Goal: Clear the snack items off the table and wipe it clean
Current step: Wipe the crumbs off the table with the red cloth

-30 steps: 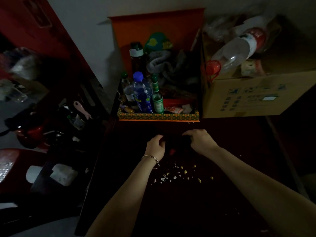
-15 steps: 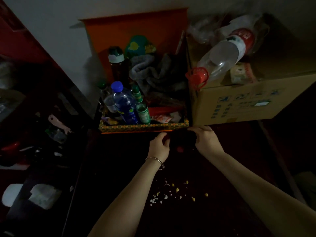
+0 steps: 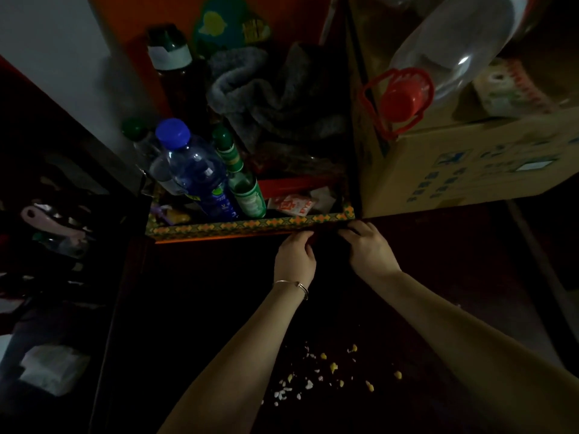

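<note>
Snack crumbs (image 3: 326,371): lie scattered on the dark table (image 3: 194,308), lower centre of frame, between the two forearms.
Direction from grips: well below both, toward the bottom edge; reaching them likely means drawing back.
Left grip (image 3: 294,258): fingers curled at the patterned box (image 3: 250,227) front rim, centre frame; too dark to tell what, if anything, it holds.
Right grip (image 3: 369,249): just beside it, fingers likewise curled; hold unclear.
Nearer grip: about equal.
</note>
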Motion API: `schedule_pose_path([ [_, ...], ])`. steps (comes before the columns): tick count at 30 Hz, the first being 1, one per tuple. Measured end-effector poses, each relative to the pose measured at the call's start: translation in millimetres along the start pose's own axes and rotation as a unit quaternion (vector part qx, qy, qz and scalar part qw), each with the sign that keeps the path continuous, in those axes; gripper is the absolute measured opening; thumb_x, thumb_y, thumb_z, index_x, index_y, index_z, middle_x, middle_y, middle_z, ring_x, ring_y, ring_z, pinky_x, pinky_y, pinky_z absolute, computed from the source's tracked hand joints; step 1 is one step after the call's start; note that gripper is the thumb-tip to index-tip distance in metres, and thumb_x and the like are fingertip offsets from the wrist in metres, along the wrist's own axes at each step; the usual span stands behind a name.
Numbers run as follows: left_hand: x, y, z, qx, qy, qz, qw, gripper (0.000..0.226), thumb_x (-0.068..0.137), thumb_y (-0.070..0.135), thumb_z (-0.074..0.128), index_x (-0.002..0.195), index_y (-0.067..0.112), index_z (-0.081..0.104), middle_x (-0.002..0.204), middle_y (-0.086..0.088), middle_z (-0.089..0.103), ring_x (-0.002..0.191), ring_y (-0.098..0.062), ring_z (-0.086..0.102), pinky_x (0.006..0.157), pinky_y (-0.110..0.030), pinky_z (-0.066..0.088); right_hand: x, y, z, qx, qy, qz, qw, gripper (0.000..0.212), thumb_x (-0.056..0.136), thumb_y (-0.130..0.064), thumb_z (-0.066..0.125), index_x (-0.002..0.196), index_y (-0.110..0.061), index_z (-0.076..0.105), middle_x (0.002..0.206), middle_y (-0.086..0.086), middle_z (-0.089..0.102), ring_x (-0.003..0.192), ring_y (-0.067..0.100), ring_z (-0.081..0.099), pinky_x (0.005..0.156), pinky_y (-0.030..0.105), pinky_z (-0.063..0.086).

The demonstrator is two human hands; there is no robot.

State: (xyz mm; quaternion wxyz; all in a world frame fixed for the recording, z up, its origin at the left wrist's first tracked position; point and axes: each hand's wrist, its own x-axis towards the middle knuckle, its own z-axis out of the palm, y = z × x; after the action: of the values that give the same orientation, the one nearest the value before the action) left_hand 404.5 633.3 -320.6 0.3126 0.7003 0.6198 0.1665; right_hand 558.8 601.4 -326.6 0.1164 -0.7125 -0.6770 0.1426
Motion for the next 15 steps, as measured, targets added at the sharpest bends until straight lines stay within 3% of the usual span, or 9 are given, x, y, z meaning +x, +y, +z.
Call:
schedule_pose_path([
  [9,-7,15,-13,0.098,-0.101,0.004,0.990,0.045,0.088,-0.001,0.046,0.129,0.016,0.053,0.128,-0.007,0.057,0.117,-0.025,0.055,0.090,-0.035,0.050,-6,-7,-17,0.014,-0.103,0.024,0.994,0.041,0.081,-0.001,0.053,0.120,-0.011,0.060,0.127,0.011,0.053,0.114,0.033,0.051,0.094,0.036,0.044],
  [15,-55,8,-22,0.085,-0.138,0.003,0.987,0.036,0.085,0.001,0.047,0.112,0.020,0.061,0.114,-0.002,0.062,0.104,-0.021,0.060,0.086,-0.033,0.053,-65,-21,-15,0.023,-0.111,-0.005,0.994,0.037,0.089,-0.011,0.049,0.125,-0.015,0.057,0.131,0.005,0.050,0.118,0.023,0.048,0.101,0.025,0.035],
])
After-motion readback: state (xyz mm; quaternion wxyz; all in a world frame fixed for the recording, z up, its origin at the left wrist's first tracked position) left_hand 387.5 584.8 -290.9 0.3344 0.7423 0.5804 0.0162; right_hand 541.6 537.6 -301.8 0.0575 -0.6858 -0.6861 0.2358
